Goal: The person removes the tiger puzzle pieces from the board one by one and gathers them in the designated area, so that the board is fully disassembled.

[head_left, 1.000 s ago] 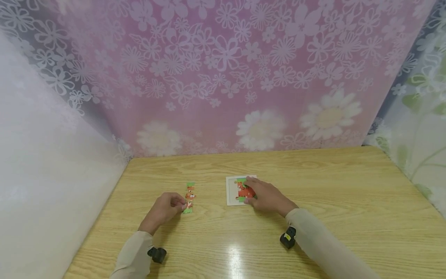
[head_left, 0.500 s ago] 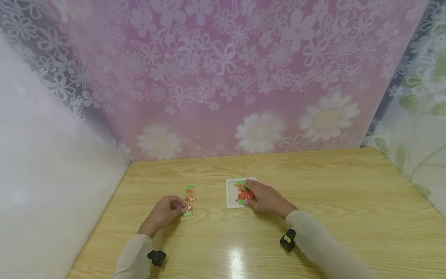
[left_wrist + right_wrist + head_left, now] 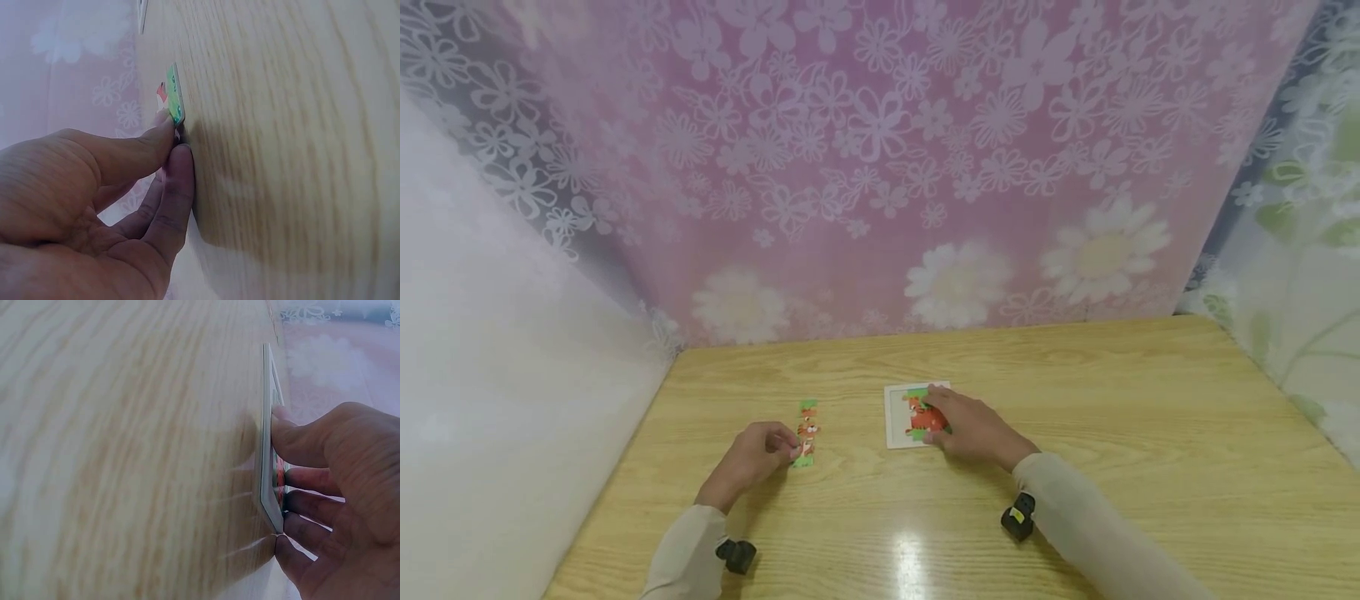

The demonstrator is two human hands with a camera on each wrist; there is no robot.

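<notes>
In the head view, a strip of jigsaw puzzle pieces [image 3: 807, 429], orange and green with a tiger-like face, lies on the table. My left hand [image 3: 748, 458] pinches its near end. In the left wrist view, the thumb lies on top of the green puzzle piece [image 3: 173, 100], with a finger by its edge. To the right lies a white puzzle frame [image 3: 892, 421] holding more orange and green pieces, its left part bare. My right hand [image 3: 977, 427] rests on it, thumb at the near side and fingers reaching across. The right hand hides the frame's right part.
The wood-grain table [image 3: 1112, 400] stretches on both sides of the puzzle. A pink floral curtain [image 3: 865, 167] hangs behind it, with pale sheets at left and right. Each wrist wears a small black camera, such as the right camera [image 3: 1018, 517].
Both hands keep nearly the same place and pose. The whole head view has shifted slightly, while the puzzle strip and frame look unchanged.
</notes>
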